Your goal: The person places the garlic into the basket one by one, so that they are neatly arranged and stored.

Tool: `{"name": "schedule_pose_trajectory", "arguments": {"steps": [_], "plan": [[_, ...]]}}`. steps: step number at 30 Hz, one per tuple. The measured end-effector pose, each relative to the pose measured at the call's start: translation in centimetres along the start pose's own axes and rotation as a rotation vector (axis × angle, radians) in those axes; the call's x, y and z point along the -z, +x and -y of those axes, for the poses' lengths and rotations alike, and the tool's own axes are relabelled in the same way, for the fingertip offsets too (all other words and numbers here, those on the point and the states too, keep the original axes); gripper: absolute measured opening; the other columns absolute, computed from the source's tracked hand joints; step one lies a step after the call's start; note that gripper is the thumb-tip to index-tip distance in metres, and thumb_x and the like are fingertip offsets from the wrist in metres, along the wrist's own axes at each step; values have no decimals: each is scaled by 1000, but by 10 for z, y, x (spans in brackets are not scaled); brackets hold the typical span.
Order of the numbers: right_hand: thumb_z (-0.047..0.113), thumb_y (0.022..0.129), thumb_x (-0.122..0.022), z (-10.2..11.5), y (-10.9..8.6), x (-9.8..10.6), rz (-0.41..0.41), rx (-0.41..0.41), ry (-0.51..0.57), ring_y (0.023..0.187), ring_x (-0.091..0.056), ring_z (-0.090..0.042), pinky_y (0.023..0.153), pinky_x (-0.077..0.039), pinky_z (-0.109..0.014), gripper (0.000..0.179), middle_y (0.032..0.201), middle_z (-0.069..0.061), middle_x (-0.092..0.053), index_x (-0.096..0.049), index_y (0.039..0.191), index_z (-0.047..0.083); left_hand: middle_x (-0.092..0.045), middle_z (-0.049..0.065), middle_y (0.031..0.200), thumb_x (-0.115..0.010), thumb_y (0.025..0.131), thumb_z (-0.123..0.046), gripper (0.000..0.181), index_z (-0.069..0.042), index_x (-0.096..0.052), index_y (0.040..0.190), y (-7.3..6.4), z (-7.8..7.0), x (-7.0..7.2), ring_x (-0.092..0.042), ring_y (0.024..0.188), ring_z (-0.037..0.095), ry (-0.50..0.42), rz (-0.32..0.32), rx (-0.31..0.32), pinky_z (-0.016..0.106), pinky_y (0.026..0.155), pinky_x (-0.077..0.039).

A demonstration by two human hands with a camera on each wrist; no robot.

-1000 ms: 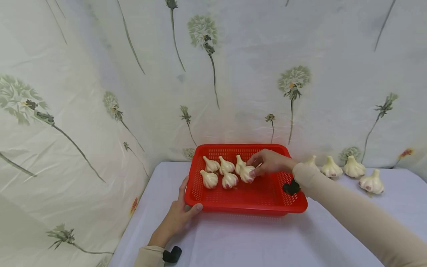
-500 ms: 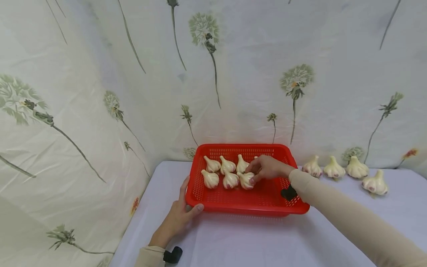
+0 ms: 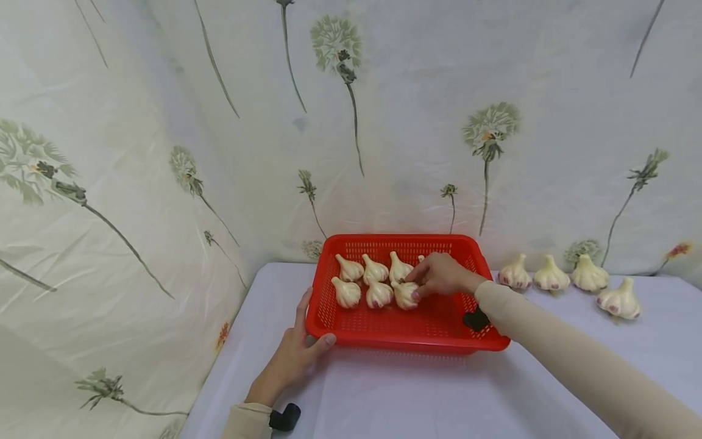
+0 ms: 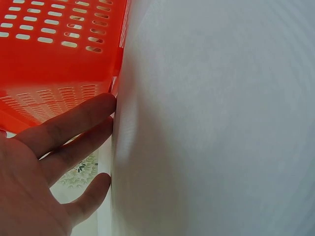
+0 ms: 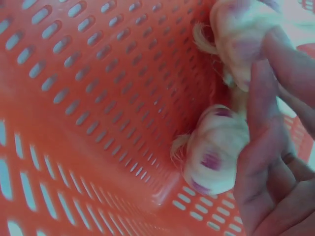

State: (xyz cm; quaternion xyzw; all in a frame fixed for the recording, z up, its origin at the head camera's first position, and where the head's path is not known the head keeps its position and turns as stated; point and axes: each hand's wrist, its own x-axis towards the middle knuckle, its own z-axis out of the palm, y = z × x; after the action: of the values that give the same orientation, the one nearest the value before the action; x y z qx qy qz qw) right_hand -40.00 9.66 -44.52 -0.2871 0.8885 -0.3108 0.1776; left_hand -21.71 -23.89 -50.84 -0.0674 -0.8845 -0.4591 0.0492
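Note:
In the head view, a red plastic basket (image 3: 395, 339) with slotted walls holds several garlic bulbs in two rows. My right hand (image 3: 443, 274) reaches inside and pinches the front row's rightmost garlic bulb (image 3: 404, 296). In the right wrist view, the thumb and forefinger meet at the side of this garlic bulb (image 5: 238, 42), with another bulb (image 5: 214, 152) lower beside the fingers. Behind the hand, a back-row bulb (image 3: 421, 258) is mostly hidden. My left hand (image 3: 293, 356) rests at the basket's near left corner; in the left wrist view its fingers (image 4: 74, 123) are extended along the outer wall.
Several loose garlic bulbs (image 3: 589, 275) stand on the white-covered table (image 3: 395, 396) right of the basket. Close behind the basket hangs a curtain (image 3: 406, 152) printed with dandelions, and it also runs along the left side.
My right hand has set the garlic bulb down into the front row, slightly lower than before, leaving the bulb behind it more visible. The left hand has stayed at the corner.

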Motion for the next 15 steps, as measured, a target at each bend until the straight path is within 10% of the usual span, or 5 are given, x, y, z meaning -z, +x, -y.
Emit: {"name": "schedule_pose_trajectory", "arguments": {"steps": [15], "plan": [[21,81,-82,5,-10,9,-47,8,11,88,-67,-19,73,-59,-32,30,101,-2,-75,-77,110,13,-62,0,134,-65,87,-56,93,-45,-3,156,0,1,-1,-60,119,22,23,-6,-11,57,97,-47]]}}
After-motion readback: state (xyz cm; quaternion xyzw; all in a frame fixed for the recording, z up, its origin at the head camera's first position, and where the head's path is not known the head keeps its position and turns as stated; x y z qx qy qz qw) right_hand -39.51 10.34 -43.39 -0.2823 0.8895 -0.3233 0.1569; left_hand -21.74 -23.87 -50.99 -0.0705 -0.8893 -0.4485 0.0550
